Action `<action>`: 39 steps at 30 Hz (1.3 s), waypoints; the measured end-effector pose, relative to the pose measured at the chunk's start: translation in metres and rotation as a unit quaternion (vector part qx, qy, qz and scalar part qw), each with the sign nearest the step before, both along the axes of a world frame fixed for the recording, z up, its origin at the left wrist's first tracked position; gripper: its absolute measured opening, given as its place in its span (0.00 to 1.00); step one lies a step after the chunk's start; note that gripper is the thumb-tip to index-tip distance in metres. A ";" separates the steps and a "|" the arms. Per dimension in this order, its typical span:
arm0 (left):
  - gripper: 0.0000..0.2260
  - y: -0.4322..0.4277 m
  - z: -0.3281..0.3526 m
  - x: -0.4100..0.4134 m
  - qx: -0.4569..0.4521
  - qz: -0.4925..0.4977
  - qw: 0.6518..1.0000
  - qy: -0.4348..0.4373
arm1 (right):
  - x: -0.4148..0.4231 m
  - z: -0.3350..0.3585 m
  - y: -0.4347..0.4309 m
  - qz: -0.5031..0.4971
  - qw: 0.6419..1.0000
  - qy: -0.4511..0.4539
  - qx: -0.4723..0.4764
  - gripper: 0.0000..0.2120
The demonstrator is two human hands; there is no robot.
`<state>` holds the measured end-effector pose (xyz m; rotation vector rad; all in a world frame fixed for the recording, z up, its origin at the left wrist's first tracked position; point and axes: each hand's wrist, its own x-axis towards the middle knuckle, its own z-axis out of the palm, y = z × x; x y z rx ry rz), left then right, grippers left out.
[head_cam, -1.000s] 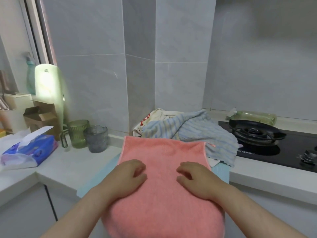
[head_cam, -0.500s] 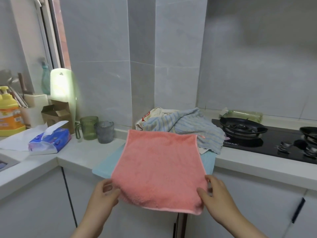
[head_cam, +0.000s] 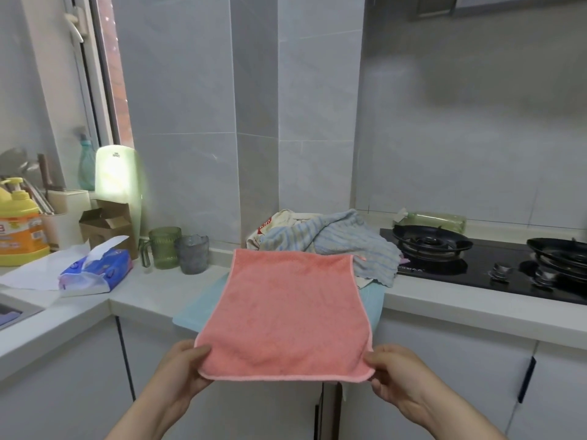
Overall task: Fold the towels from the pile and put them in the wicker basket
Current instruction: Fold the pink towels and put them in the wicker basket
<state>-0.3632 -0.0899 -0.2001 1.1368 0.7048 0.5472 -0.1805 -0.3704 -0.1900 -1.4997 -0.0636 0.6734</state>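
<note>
One pink towel (head_cam: 292, 312), unfolded: far half lies on a pale blue mat (head_cam: 193, 309) at the table (head_cam: 476, 312) edge, near half is held out past the edge. The left grip (head_cam: 185, 368) pinches the near left corner; the right grip (head_cam: 397, 374) pinches the near right corner. The pile (head_cam: 336, 246) of striped towels sits just behind, on the table. No wicker basket in view. Step, by estimate: first fold. The next move likely calls for carrying both near corners forward to the far edge, kept level.
</note>
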 end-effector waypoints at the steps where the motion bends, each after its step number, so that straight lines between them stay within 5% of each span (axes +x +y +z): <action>1: 0.03 0.000 -0.001 -0.002 0.004 0.002 1.000 0.001 | 0.000 0.001 0.000 -0.001 1.000 0.005 0.003 0.04; 7: 0.02 0.001 0.004 -0.011 0.009 -0.056 0.998 0.004 | 0.004 0.010 0.002 -0.007 0.982 0.131 0.133 0.07; 12: 0.05 0.010 0.015 -0.005 0.073 0.003 0.997 0.006 | 0.010 0.029 0.004 0.012 0.955 0.172 0.242 0.09; 16: 0.05 0.018 0.021 0.003 0.124 0.042 0.991 0.013 | 0.017 0.031 0.009 0.007 0.961 0.147 0.233 0.09; 25: 0.09 0.010 0.014 0.015 0.001 0.028 0.999 0.020 | 0.011 0.010 -0.001 -0.015 0.963 0.158 0.220 0.06; 39: 0.06 0.008 -0.016 0.010 0.078 0.011 0.996 0.044 | 0.000 -0.013 0.002 0.005 0.985 0.115 0.130 0.02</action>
